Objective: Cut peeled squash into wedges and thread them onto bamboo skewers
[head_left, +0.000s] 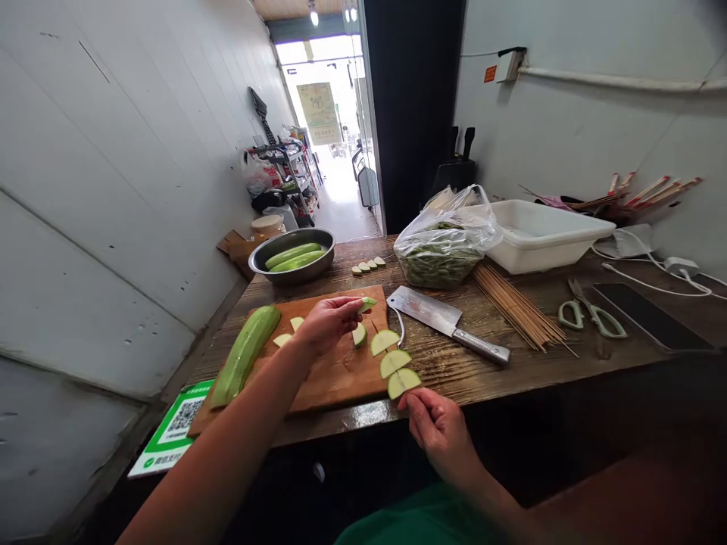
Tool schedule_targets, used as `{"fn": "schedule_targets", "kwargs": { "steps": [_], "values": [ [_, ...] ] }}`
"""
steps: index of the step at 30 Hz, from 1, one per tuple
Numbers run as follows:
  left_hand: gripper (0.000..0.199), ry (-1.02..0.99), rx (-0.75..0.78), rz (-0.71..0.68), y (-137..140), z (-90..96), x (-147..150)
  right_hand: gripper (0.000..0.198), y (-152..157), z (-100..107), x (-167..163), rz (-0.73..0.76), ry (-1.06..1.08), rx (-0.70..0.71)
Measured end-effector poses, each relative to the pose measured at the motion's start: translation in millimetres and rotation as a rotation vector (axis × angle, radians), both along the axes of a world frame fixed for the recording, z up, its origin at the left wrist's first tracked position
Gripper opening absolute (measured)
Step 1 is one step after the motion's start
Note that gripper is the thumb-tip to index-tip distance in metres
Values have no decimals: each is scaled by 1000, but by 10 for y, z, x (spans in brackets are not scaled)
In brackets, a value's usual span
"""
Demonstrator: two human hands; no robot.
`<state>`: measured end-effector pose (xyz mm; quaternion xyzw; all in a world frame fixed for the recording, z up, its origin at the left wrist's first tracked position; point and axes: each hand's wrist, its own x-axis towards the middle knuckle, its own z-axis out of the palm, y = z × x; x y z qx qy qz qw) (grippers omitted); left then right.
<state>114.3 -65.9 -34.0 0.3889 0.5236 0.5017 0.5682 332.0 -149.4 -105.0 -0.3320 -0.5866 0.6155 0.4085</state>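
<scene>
Over the cutting board point(335, 378), my left hand point(329, 324) pinches a zucchini slice point(368, 304) between thumb and fingers. My right hand point(437, 425) is closed on the lower end of a skewer that carries three half-round zucchini slices point(394, 364); its bare tip points away from me. Loose slices lie on the board: one point(359, 334) just below my left hand and a few pale ones point(282, 340) to its left. A long piece of zucchini point(245, 356) rests along the board's left side. The cleaver point(425, 309) lies on the table right of the board.
A metal bowl point(258, 266) with zucchini stands behind the board, beside a short row of slices point(368, 266). Further right are a plastic bag of green vegetables point(443, 253), a white tub point(528, 257), loose skewers point(519, 310), scissors point(594, 312) and a phone point(653, 316).
</scene>
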Motion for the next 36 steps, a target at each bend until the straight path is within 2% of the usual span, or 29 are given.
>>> {"fn": "schedule_targets", "kwargs": {
  "steps": [4, 10, 26, 36],
  "values": [
    [22, -191, -50, 61, -143, 7, 147, 34, -35, 31, -21, 6, -12, 4],
    [17, -209, -77, 153, -227, -14, 188, 33, -59, 34, -19, 1, -39, 17],
    [16, -198, -68, 105, -246, -47, 188, 30, -37, -40, -21, 6, -22, -14],
    [27, -181, -35, 70, -274, -39, 179, 30, -49, -28, -20, 2, -36, -1]
  ]
}}
